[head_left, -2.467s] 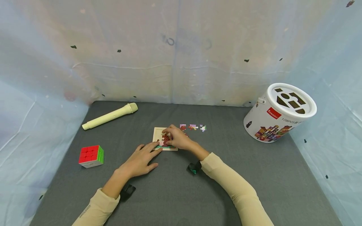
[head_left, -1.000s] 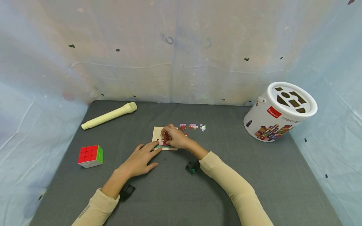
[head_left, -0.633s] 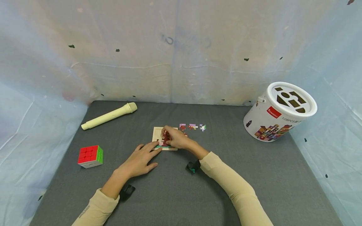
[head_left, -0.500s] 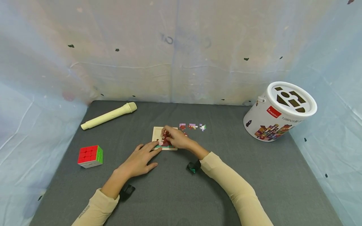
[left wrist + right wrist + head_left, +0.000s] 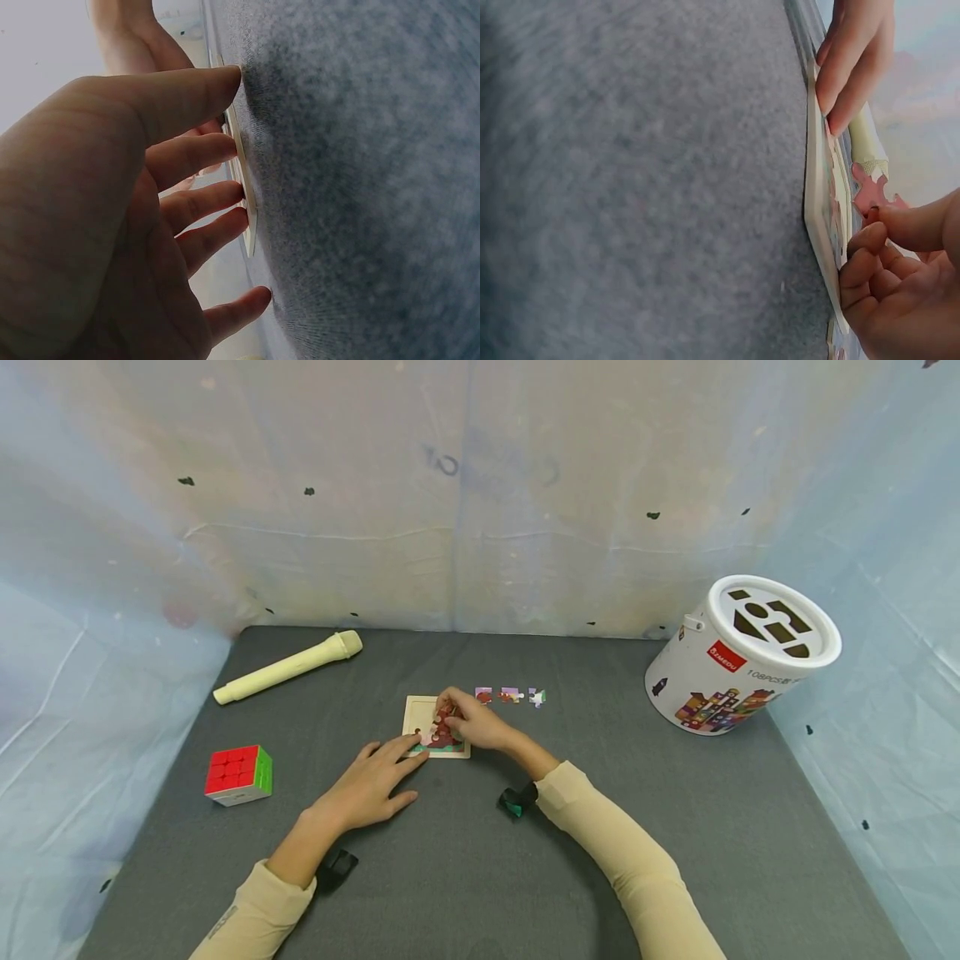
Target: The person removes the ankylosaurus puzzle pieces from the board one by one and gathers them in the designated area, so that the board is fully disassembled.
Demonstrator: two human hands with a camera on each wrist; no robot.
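My left hand [image 5: 372, 785] lies with fingers spread, its fingertips resting on the near left edge of a small wooden jigsaw board [image 5: 417, 710]. Over the board's right part is my right hand [image 5: 482, 723], thumb and finger pinching a reddish jigsaw piece [image 5: 870, 191]. In the right wrist view that piece stands tilted up off the board. Brown, pink and green picture pieces fill the lower and middle part of the tray, while bare wood shows at its upper left. In the left wrist view, my left fingertips [image 5: 234, 146] sit along the board's edge.
Just beyond my right hand lie a purple-and-red loose piece [image 5: 483, 695], another [image 5: 512, 696] and a white-green one [image 5: 537, 697]. A red-topped puzzle cube [image 5: 240, 774] and a cream toy microphone [image 5: 291, 667] are at left. At right stands a white block bucket [image 5: 731, 668].
My right hand has shifted slightly right, its thumb now closer to the index finger, uncovering more of the picture. The left hand stays in place on the board's edge.
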